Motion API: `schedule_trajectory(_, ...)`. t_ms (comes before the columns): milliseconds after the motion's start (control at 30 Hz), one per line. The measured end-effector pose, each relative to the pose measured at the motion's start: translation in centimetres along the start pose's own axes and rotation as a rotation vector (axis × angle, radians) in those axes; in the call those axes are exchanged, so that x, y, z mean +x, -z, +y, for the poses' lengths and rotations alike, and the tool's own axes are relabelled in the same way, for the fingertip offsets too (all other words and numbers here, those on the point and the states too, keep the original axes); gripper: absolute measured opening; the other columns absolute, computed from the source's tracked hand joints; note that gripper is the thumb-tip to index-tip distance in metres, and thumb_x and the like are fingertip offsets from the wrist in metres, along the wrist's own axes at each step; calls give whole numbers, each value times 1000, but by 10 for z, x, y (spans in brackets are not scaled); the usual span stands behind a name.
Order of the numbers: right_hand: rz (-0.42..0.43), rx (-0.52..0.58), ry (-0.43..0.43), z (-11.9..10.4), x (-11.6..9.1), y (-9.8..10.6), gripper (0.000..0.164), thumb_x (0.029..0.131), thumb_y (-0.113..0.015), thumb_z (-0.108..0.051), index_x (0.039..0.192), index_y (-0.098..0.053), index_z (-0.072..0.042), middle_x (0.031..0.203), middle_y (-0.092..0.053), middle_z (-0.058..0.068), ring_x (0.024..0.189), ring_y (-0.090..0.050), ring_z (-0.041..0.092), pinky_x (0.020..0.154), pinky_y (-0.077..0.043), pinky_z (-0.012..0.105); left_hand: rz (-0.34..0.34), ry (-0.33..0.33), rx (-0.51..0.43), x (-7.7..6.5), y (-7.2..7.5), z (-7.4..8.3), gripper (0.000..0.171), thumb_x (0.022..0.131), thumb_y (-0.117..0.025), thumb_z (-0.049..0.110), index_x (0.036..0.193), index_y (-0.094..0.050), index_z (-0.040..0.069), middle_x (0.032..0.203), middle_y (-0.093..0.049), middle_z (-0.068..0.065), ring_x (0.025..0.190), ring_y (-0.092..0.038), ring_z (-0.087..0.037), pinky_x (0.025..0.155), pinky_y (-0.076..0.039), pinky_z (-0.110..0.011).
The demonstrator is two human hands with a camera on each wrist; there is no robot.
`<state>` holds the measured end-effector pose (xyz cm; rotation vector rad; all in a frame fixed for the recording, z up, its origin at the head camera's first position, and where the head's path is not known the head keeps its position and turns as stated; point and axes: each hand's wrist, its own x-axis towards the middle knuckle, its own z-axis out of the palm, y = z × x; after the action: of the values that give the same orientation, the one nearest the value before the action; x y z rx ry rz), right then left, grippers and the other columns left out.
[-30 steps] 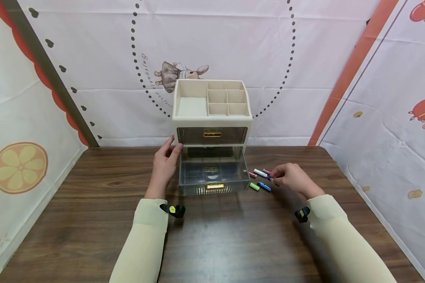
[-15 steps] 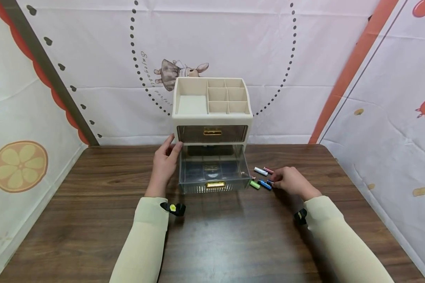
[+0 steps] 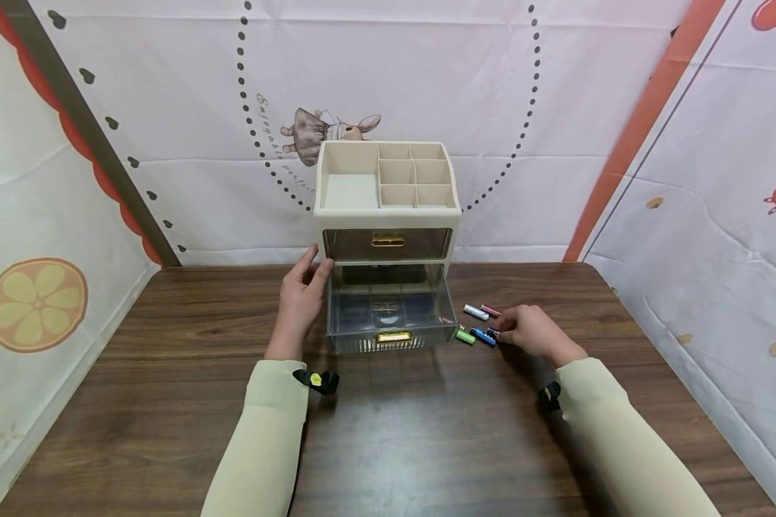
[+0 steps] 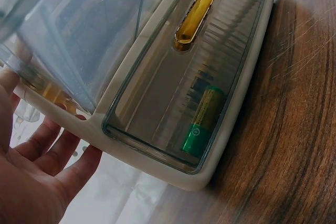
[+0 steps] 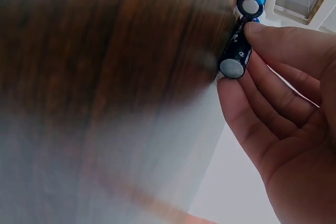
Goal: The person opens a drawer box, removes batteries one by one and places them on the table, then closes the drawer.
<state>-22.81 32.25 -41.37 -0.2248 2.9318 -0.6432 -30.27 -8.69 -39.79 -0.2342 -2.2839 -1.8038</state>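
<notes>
A cream desktop organizer stands at the back of the table. Its clear middle drawer is pulled out. My left hand touches its left side, fingers along the side wall and thumb at the front edge. Behind the closed bottom drawer front a green-and-gold battery shows. My right hand pinches a black battery between thumb and fingertips, low at the table. Around it lie a blue battery, a white battery, a red battery and a green battery.
The dark wood table runs up to a printed cloth backdrop. The organizer's top tray is divided into compartments. Its top drawer is closed. Another small red battery end shows beside the open drawer's right front corner.
My right hand has shifted slightly toward me with the dark battery, uncovering more of the red one. It holds almost still over the last half second. The left hand stays at the organizer.
</notes>
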Motion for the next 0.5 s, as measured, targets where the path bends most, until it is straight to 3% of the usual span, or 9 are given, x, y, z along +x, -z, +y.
schedule_trajectory(200, 0, 2, 4, -6, -4, 3, 20, 88, -69, -9, 107, -72, -7, 98, -71, 8, 84, -62, 18, 79, -54, 42, 0, -5, 9, 0, 0, 1, 61, 94, -57, 51, 148, -42, 26, 116, -64, -18, 104, -58, -25, 89, -46, -42)
schedule_trajectory(500, 121, 48, 104, -32, -12, 7, 24, 89, -69, -14, 112, -71, -6, 103, -71, 9, 91, -64, 21, 75, -54, 40, 1, -2, 21, -1, -1, 0, 63, 94, -56, 51, 149, -41, 23, 114, -64, -18, 101, -56, -25, 88, -46, -40)
